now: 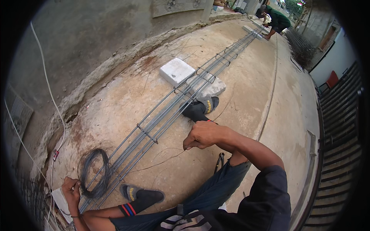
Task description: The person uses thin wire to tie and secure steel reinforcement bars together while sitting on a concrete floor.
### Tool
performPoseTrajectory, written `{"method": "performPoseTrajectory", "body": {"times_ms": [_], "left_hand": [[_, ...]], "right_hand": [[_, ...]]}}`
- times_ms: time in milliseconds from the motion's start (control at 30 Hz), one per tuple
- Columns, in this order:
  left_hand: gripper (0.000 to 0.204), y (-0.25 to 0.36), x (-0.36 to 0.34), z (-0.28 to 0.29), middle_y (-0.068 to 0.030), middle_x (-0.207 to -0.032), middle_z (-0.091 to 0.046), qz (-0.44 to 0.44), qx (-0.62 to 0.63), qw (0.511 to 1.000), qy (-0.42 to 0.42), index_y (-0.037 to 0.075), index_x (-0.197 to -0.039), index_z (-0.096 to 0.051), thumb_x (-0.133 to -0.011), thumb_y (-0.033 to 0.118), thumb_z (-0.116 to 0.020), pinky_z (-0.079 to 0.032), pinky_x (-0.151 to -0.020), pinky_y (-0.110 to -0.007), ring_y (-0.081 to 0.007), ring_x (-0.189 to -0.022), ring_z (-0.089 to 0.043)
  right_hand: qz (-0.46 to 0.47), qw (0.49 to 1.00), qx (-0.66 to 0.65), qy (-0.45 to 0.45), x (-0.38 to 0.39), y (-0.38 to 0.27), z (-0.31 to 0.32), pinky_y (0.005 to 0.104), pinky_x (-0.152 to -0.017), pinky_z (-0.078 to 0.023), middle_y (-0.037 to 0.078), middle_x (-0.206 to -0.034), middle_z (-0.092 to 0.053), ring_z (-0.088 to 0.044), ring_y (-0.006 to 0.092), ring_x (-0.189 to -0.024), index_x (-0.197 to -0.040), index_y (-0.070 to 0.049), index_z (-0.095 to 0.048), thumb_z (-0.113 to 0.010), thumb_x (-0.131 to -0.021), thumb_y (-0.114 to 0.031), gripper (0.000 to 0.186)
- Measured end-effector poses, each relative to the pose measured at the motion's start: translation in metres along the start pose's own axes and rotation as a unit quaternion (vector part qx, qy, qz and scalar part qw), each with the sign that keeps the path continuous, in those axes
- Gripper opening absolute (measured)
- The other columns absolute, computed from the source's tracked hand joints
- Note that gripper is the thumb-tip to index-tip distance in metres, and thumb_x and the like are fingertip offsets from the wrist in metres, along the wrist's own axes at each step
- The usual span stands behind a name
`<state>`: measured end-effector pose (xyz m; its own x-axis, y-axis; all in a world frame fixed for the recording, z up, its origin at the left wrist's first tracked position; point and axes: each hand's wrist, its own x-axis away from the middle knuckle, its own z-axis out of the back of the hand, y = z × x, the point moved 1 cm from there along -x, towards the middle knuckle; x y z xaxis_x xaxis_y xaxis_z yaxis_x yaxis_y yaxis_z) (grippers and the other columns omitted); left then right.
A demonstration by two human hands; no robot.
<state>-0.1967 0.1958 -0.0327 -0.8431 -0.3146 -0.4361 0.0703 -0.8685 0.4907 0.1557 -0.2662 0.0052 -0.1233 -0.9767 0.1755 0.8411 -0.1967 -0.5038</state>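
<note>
My right hand (202, 134) is closed in a pinch on the end of a thin dark wire (163, 159), which runs down and left over the ground towards a coil. At the lower left, my left hand (70, 190) is curled shut at the edge of this coil of black tie wire (94, 173). The coil leans against a long cage of steel rebar (148, 133). Square stirrups (147, 133) cross the bars at intervals. A pair of pliers or cutters (219, 161) lies by my knee.
White blocks (176, 71) sit under and beside the rebar. At the far end a person in a dark shirt (278, 19) bends over the bars. A pale cable (48, 81) hangs along the left wall. A dark metal gate (337, 150) and red chair (331, 79) stand right.
</note>
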Motion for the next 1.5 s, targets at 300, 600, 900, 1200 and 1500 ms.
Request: {"method": "performPoseTrajectory", "body": {"times_ms": [300,600,900,1200,1500], "left_hand": [[0.046,-0.099,0.055,0.051,-0.003,-0.065,-0.046,0.207,0.055,0.976,-0.043,-0.003,-0.071,-0.056,-0.089,0.035,-0.074,-0.032,-0.058,-0.032,-0.0121,-0.061,-0.043],[0.031,-0.089,0.066,0.04,-0.0056,-0.069,-0.054,0.201,0.064,0.977,-0.045,-0.005,-0.077,-0.061,-0.084,0.022,-0.076,-0.039,-0.065,-0.033,-0.0139,-0.064,-0.046],[0.008,-0.056,0.064,0.063,-0.0153,-0.08,-0.057,0.12,-0.083,0.989,0.031,-0.003,-0.091,-0.064,-0.083,-0.003,-0.063,-0.042,-0.07,-0.038,-0.0292,-0.074,-0.054],[0.015,-0.108,0.109,0.098,-0.0189,-0.095,-0.061,0.172,-0.205,0.963,0.029,-0.003,-0.095,-0.061,-0.081,-0.01,-0.058,-0.044,-0.088,-0.043,-0.0367,-0.096,-0.058],[0.087,0.133,-0.175,-0.039,-0.01,-0.166,-0.019,-0.219,-0.193,0.948,0.129,0.022,-0.159,-0.024,-0.087,0.024,-0.072,-0.011,-0.125,-0.049,-0.0313,-0.154,-0.014]], "right_hand": [[-0.012,0.979,-0.191,0.07,0.018,0.024,-0.025,0.0374,-0.063,-0.052,0.006,-0.084,-0.074,-0.069,0.0269,-0.067,-0.099,-0.011,-0.072,-0.064,-0.096,-0.028,0.02],[-0.01,0.987,0.026,0.157,0.009,0.054,-0.033,0.0435,-0.071,-0.049,0.008,-0.085,-0.066,-0.063,0.0311,-0.087,-0.101,-0.014,-0.071,-0.064,-0.089,-0.014,0.013],[0.017,0.968,0.148,0.204,-0.006,0.029,-0.059,0.0406,-0.074,-0.049,0.006,-0.088,-0.058,-0.06,0.0258,-0.087,-0.1,-0.008,-0.07,-0.06,-0.083,-0.009,0.019],[0.117,0.941,0.266,0.174,-0.052,-0.037,-0.064,0.0336,-0.058,-0.055,0.006,-0.086,-0.058,-0.064,0.0213,-0.084,-0.116,-0.006,-0.059,-0.057,-0.086,-0.018,0.032],[-0.427,0.689,0.306,0.498,-0.001,0.161,0.261,0.0517,-0.082,-0.056,0.042,-0.15,-0.023,-0.064,0.0509,-0.103,-0.153,-0.014,-0.029,-0.06,-0.084,-0.001,0.078]]}}
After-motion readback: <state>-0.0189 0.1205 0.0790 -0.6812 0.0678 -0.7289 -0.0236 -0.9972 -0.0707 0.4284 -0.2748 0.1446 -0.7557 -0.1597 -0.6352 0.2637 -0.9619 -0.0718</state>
